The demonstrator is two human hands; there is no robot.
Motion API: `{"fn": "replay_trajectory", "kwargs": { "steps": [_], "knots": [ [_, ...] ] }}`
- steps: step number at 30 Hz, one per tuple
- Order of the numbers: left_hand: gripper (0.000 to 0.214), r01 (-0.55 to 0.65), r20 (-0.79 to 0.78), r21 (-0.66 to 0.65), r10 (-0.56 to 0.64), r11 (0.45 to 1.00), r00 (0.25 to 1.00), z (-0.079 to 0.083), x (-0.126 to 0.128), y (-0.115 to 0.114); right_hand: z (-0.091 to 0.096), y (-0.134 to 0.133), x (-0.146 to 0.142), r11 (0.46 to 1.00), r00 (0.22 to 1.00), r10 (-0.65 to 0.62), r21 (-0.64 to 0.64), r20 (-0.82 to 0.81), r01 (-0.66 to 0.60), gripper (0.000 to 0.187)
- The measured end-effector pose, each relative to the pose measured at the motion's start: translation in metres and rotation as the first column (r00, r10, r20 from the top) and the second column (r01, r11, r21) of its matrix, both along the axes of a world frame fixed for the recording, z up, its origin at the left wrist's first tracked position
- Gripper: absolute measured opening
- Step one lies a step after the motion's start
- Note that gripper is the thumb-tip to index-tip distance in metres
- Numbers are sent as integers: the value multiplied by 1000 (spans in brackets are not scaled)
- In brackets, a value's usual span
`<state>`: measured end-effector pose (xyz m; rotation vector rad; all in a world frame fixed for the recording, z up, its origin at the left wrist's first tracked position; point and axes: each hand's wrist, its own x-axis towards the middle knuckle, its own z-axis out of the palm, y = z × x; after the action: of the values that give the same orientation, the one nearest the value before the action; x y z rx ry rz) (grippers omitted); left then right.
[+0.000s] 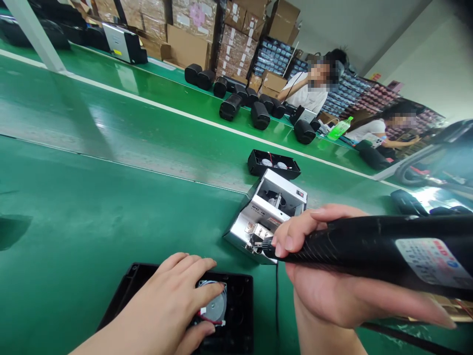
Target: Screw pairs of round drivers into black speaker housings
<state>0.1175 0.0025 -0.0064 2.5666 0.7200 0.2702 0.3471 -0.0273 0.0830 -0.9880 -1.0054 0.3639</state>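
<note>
My right hand [325, 281] is wrapped round a black electric screwdriver [354, 244] with a white label. The tool lies almost level, its tip at the outlet of a silver screw feeder [240, 227]. In front of me is a black speaker housing [242, 296] with its inside facing up. A round metal-backed speaker driver [216, 303] sits in it, with a short red wire and white connectors. Over the housing and driver lies my left hand [173, 291], fingers spread, fingertips at the driver's edge. The hand covers part of the housing.
Behind the feeder stands another black housing [273, 165] with two drivers. Several black speakers [260, 116] stand across the green bench [92, 192], near a green bottle [340, 129] and two people. A black cable [277, 301] runs forward from the feeder. Cardboard boxes [188, 47] are stacked behind.
</note>
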Motion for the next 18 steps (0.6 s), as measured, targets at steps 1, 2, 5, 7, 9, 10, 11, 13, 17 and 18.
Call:
{"fn": "replay_trajectory", "kwargs": {
  "steps": [1, 2, 5, 7, 9, 10, 11, 13, 17, 18],
  "knots": [
    [56, -2, 3, -5, 2, 1000, 1000, -1, -1, 0, 1, 0, 0, 1000, 1000, -2, 3, 2, 2, 77],
    [59, -3, 10, -14, 4, 1000, 1000, -3, -3, 0, 2, -1, 0, 1000, 1000, 0, 6, 2, 0, 77],
    [72, -22, 71, -77, 27, 997, 997, -6, -11, 0, 8, -11, 4, 1000, 1000, 21, 19, -2, -21, 75],
    [73, -49, 154, -127, 69, 991, 986, -7, -15, -2, 15, -24, 7, 997, 997, 80, -4, -7, -80, 62],
    [66, -102, 253, -145, 137, 984, 958, -5, -15, -4, 21, -36, 10, 991, 991, 131, -38, -4, -131, 39],
    [62, -127, 302, -136, 163, 982, 939, -3, -14, -5, 24, -41, 9, 990, 991, 133, -56, 0, -133, 29],
    [58, -148, 349, -115, 179, 982, 920, 0, -11, -5, 26, -43, 8, 991, 993, 114, -63, 1, -114, 23],
    [47, -151, 417, -30, 150, 988, 896, 7, -2, -2, 28, -42, 3, 998, 999, 47, -48, -20, -48, 27],
    [21, -66, 374, 257, -37, 964, 927, 21, 30, 19, 25, -33, -2, 1000, 998, -4, -28, -61, 3, 41],
    [17, -37, 337, 323, -78, 946, 938, 24, 41, 26, 22, -33, 0, 1000, 999, -2, -25, -44, 1, 41]
  ]
}}
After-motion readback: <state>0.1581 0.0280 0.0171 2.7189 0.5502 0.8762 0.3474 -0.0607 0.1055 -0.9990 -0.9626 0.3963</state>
